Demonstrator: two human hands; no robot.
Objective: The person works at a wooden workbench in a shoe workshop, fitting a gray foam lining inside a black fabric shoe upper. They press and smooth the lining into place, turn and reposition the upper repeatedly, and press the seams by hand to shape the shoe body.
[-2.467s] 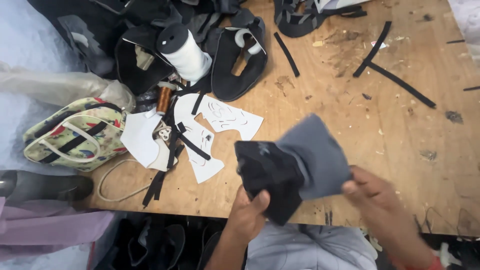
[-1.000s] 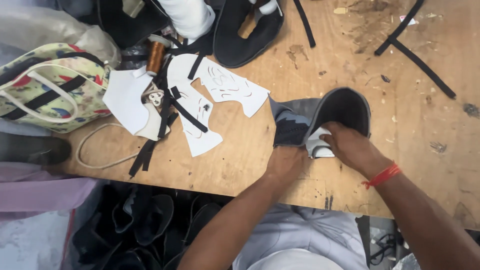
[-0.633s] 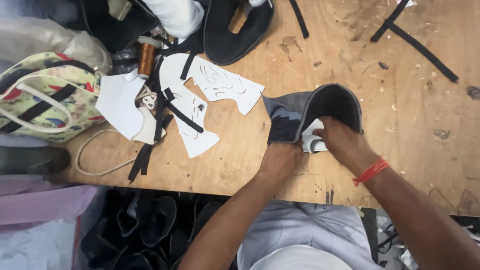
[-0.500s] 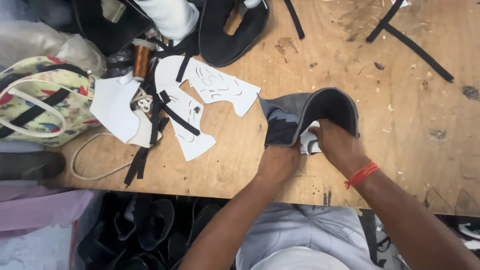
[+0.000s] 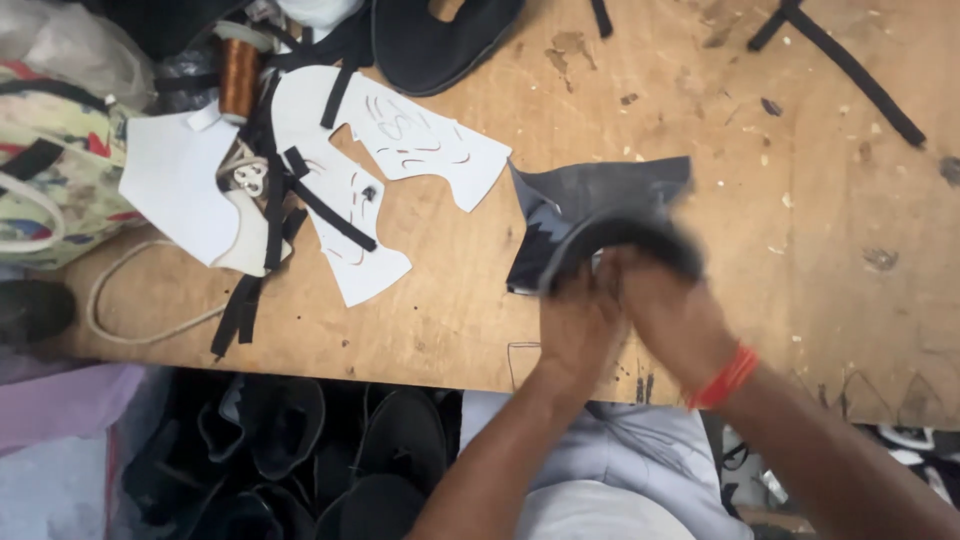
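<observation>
Two hands, left hand (image 5: 578, 322) and right hand (image 5: 668, 312), are close together, clamped on a dark shoe upper (image 5: 600, 215) at the bench (image 5: 850, 250) edge; shaping looks unfinished, paper patterns (image 5: 350, 180) untouched.

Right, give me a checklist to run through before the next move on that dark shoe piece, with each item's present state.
1. Both hands on the dark grey curved shoe upper piece: ok; left hand and right hand meet at its near edge.
2. Piece resting on the worn wooden workbench: ok, its far part lies flat.
3. Grip of the fingers: cannot tell, motion blur.
4. White paper pattern pieces apart from the hands: ok.
5. Long black strap strip apart from the piece: ok.
</observation>
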